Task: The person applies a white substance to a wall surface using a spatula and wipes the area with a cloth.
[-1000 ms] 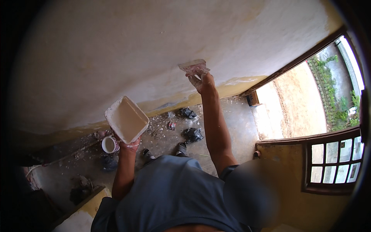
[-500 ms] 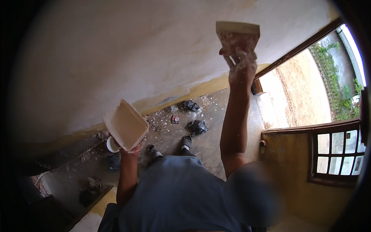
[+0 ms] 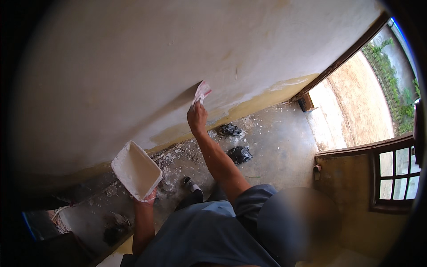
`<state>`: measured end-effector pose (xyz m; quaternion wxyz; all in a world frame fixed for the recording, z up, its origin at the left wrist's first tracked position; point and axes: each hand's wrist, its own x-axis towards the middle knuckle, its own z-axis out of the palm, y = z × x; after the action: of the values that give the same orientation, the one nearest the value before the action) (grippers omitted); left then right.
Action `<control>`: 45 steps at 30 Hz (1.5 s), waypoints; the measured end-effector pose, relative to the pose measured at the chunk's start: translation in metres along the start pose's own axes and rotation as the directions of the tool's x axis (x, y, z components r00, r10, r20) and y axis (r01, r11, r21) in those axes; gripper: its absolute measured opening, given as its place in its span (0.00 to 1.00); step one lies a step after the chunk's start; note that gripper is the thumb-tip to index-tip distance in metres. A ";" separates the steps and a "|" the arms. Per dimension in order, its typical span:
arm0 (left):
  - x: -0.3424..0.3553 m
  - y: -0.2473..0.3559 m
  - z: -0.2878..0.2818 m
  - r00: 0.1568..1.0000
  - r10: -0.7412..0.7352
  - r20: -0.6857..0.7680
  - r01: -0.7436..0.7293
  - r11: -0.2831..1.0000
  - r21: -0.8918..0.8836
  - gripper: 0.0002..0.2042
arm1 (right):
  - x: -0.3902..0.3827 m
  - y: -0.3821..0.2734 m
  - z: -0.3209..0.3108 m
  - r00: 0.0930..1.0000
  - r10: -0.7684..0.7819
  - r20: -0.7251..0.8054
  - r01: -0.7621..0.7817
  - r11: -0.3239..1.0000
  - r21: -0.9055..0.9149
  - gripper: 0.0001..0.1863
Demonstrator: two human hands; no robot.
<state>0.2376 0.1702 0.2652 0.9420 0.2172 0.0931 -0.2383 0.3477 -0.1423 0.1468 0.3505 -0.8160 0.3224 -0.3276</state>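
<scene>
My left hand point(image 3: 150, 196) grips a pale rectangular tub point(image 3: 122, 174) from below, its fingers partly hidden behind it. The tub is tilted, and its inside is coated with a cream-white paste. Farther up and to the right, my right hand point(image 3: 197, 118) is closed around a wide putty knife point(image 3: 202, 92) smeared white and reddish. The knife's far edge meets the whitish wall point(image 3: 133, 84), or is very close to it, and a long shadow falls left from it.
Black plastic bags point(image 3: 240, 154) lie on the grey floor point(image 3: 280, 151) among white crumbs along the wall's foot. A doorway opens at the right, above a dark-framed window point(image 3: 393, 178). My shoe point(image 3: 192, 184) shows below my right forearm. Dark clutter sits at lower left.
My right hand has swung down and left, and the putty knife has turned from broadside to nearly edge-on, against or near the wall. The tub sits slightly lower and farther left in view.
</scene>
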 end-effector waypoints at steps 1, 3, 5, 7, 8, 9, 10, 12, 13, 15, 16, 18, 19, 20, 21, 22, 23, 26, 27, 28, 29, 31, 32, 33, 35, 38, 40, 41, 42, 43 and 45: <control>-0.007 0.004 -0.006 0.999 0.041 -0.035 -0.041 0.999 0.020 0.26 | -0.034 0.004 -0.011 0.999 -0.010 0.050 0.006 0.997 0.081 0.11; -0.014 0.006 -0.006 0.995 0.087 -0.051 -0.084 0.995 0.056 0.26 | -0.042 0.029 -0.039 0.969 0.232 -0.089 -0.202 0.945 0.256 0.12; 0.001 -0.001 0.013 0.999 0.047 0.008 -0.047 0.993 0.109 0.26 | 0.011 0.134 -0.042 0.723 0.679 -0.130 -0.492 0.637 0.593 0.12; -0.004 -0.001 0.007 0.997 0.079 0.023 -0.082 0.986 0.144 0.26 | 0.052 0.134 -0.068 0.612 0.790 0.040 -0.442 0.300 0.845 0.16; -0.002 -0.002 0.012 0.997 0.063 0.037 -0.067 0.991 0.115 0.26 | 0.075 0.149 -0.078 0.647 0.759 0.077 -0.392 0.244 0.887 0.16; 0.006 -0.005 0.019 0.997 0.028 0.066 -0.033 0.996 0.087 0.26 | 0.099 0.174 -0.086 0.755 0.639 -0.144 -0.365 0.593 0.718 0.14; 0.006 -0.006 0.018 0.997 0.023 0.069 -0.027 0.998 0.055 0.26 | 0.106 0.173 -0.085 0.769 0.613 -0.181 -0.353 0.644 0.679 0.13; -0.005 -0.002 0.003 0.999 0.037 0.033 -0.038 0.999 0.021 0.26 | 0.117 0.121 -0.082 0.711 0.696 -0.098 -0.363 0.482 0.797 0.11; -0.009 -0.002 -0.004 0.999 0.040 0.020 -0.040 0.999 0.004 0.26 | 0.122 0.086 -0.089 0.628 0.778 0.025 -0.343 0.248 0.906 0.10; -0.006 -0.003 -0.007 1.000 0.007 0.015 -0.007 1.000 -0.011 0.26 | 0.126 0.069 -0.103 0.640 0.767 -0.057 -0.329 0.339 0.881 0.09; -0.005 -0.003 -0.009 1.000 -0.003 0.012 0.004 1.000 -0.016 0.26 | 0.127 0.061 -0.107 0.646 0.758 -0.092 -0.326 0.383 0.865 0.09; -0.005 -0.003 -0.013 1.000 -0.011 0.006 0.011 1.000 -0.026 0.26 | 0.124 0.032 -0.115 0.718 0.682 -0.136 -0.261 0.445 0.857 0.09; -0.005 -0.002 -0.014 1.000 -0.010 0.002 0.010 0.999 -0.030 0.26 | 0.122 0.020 -0.115 0.752 0.640 -0.154 -0.228 0.473 0.851 0.10; -0.003 -0.004 -0.014 1.000 -0.019 0.011 0.020 0.999 -0.034 0.26 | 0.125 0.022 -0.116 0.764 0.597 -0.244 -0.176 0.557 0.812 0.10; 0.001 -0.004 -0.012 0.999 -0.033 0.020 0.033 0.999 -0.040 0.26 | 0.131 0.030 -0.110 0.769 0.547 -0.330 -0.124 0.634 0.763 0.10; 0.003 -0.006 -0.011 0.999 -0.040 0.027 0.041 0.998 -0.039 0.26 | 0.135 0.040 -0.107 0.769 0.490 -0.411 -0.073 0.705 0.706 0.10; 0.002 -0.005 -0.013 0.999 -0.034 0.018 0.035 0.999 -0.041 0.26 | 0.132 0.035 -0.105 0.797 0.449 -0.405 -0.106 0.763 0.637 0.11; -0.002 -0.003 -0.020 1.000 -0.008 -0.001 0.008 0.998 -0.057 0.26 | 0.106 -0.025 -0.123 0.877 0.331 -0.348 -0.150 0.877 0.457 0.18; -0.001 -0.004 -0.018 1.000 -0.010 0.001 0.010 0.998 -0.060 0.26 | 0.104 -0.028 -0.121 0.861 0.279 -0.425 -0.097 0.910 0.403 0.18; 0.002 -0.005 -0.018 1.000 -0.014 0.004 0.014 0.998 -0.066 0.27 | 0.102 -0.030 -0.120 0.876 0.176 -0.449 -0.017 0.942 0.335 0.18; 0.002 -0.006 -0.018 1.000 -0.019 0.001 0.019 0.997 -0.068 0.27 | 0.096 -0.029 -0.117 0.884 0.071 -0.463 0.061 0.962 0.265 0.18; 0.002 -0.005 -0.021 0.999 -0.027 -0.016 0.026 0.996 -0.080 0.27 | 0.071 -0.034 -0.111 0.917 -0.082 -0.390 0.153 0.976 0.156 0.21; 0.004 -0.007 -0.021 0.999 -0.043 -0.014 0.042 0.996 -0.081 0.27 | 0.062 -0.019 -0.099 0.888 -0.135 -0.439 0.175 0.983 0.051 0.18; 0.006 -0.007 -0.020 0.998 -0.056 -0.013 0.055 0.995 -0.080 0.27 | 0.056 0.011 -0.088 0.911 -0.149 -0.385 0.149 0.988 -0.031 0.17; 0.004 -0.006 -0.029 0.998 -0.054 -0.024 0.052 0.996 -0.073 0.27 | 0.046 0.029 -0.084 0.945 -0.096 -0.311 0.107 0.994 0.018 0.15; -0.003 -0.005 -0.048 0.999 -0.026 -0.045 0.023 0.998 -0.060 0.28 | 0.051 -0.008 -0.127 0.947 0.216 -0.237 -0.090 0.889 0.449 0.12; 0.001 -0.008 -0.038 0.998 -0.044 -0.045 0.040 0.996 -0.075 0.28 | 0.079 -0.006 -0.132 0.865 0.278 -0.419 -0.050 0.877 0.479 0.12; 0.003 -0.010 -0.031 0.998 -0.050 -0.046 0.046 0.995 -0.088 0.28 | 0.094 -0.002 -0.126 0.828 0.269 -0.492 -0.076 0.923 0.376 0.13; 0.005 -0.012 -0.025 0.997 -0.059 -0.050 0.054 0.994 -0.100 0.28 | 0.107 0.002 -0.115 0.865 0.156 -0.477 -0.021 0.961 0.277 0.14; 0.008 -0.013 -0.020 0.996 -0.068 -0.052 0.062 0.992 -0.110 0.28 | 0.103 0.016 -0.095 0.853 -0.057 -0.519 0.110 0.991 0.072 0.15; 0.000 -0.010 -0.023 0.995 -0.026 -0.098 0.013 0.991 -0.135 0.28 | 0.070 0.008 -0.090 0.969 -0.043 -0.244 0.065 0.995 0.081 0.19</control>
<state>0.2310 0.1728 0.2411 0.9463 0.1638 0.1580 -0.2297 0.3170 -0.2315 0.2109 0.3353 -0.7621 0.3258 -0.4480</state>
